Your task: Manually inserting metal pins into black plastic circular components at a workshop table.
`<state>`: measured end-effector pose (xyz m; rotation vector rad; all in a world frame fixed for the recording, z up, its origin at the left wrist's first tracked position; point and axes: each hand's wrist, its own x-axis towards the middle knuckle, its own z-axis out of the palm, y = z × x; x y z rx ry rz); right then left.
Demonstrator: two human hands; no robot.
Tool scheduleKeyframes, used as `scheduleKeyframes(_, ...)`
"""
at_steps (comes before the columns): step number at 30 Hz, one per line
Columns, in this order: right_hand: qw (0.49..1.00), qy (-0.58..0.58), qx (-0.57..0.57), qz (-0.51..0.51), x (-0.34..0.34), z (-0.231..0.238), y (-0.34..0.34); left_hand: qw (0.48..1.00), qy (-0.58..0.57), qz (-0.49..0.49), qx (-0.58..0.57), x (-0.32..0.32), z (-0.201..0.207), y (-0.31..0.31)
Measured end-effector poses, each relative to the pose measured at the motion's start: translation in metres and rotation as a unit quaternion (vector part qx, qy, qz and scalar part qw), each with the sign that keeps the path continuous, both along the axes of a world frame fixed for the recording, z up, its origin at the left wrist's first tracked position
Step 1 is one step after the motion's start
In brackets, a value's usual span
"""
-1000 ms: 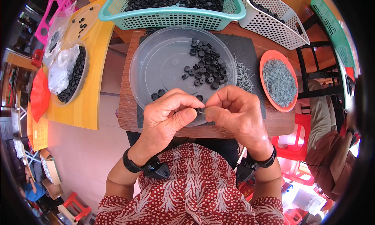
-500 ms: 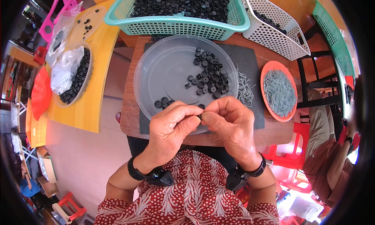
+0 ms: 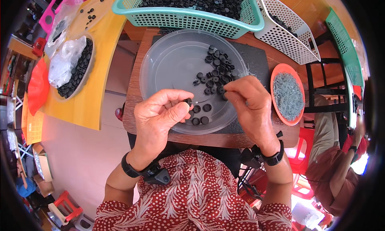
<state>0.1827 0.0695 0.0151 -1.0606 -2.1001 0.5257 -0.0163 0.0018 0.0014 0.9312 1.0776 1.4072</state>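
My left hand point(image 3: 160, 112) is closed over the front of a clear round tub point(image 3: 168, 66). Between its thumb and fingers is a small black round cap point(image 3: 187, 101), with a metal screw point(image 3: 194, 102) sticking out of it to the right. My right hand point(image 3: 256, 108) is bent over the tub's right rim, thumb and fingertips drawn together beside a heap of black caps point(image 3: 216, 72). Whatever is in those fingertips, if anything, is hidden. Several loose black caps point(image 3: 206, 107) lie in the tub just right of my left fingers.
Right of the tub is an orange plate point(image 3: 300, 84) full of metal screws. Behind stand a teal basket point(image 3: 188, 21) of black caps and a white basket point(image 3: 286, 40). On the yellow table point(image 3: 94, 106) at left, a bowl of black parts has plastic over it. A person sits at far right.
My hands, together before, are now apart. The left moved slightly left with the cap, and its screw shows. The right moved to the tub's right side. The view shifted a little.
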Motion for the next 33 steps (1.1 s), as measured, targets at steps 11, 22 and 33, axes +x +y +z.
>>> scheduleKeyframes(11,0.969,-0.193,0.070,0.135,-0.014,-0.020,-0.003,1.000,0.004,0.000,-0.020,0.003,0.004,0.000)
scheduleKeyframes(22,0.992,-0.051,-0.030,0.110,-0.023,0.002,-0.020,0.999,-0.010,-0.026,-0.018,0.012,0.001,0.000)
scheduleKeyframes(33,0.957,0.234,-0.160,0.059,-0.024,-0.006,-0.039,0.998,-0.040,-0.046,0.013,0.011,0.002,-0.004)
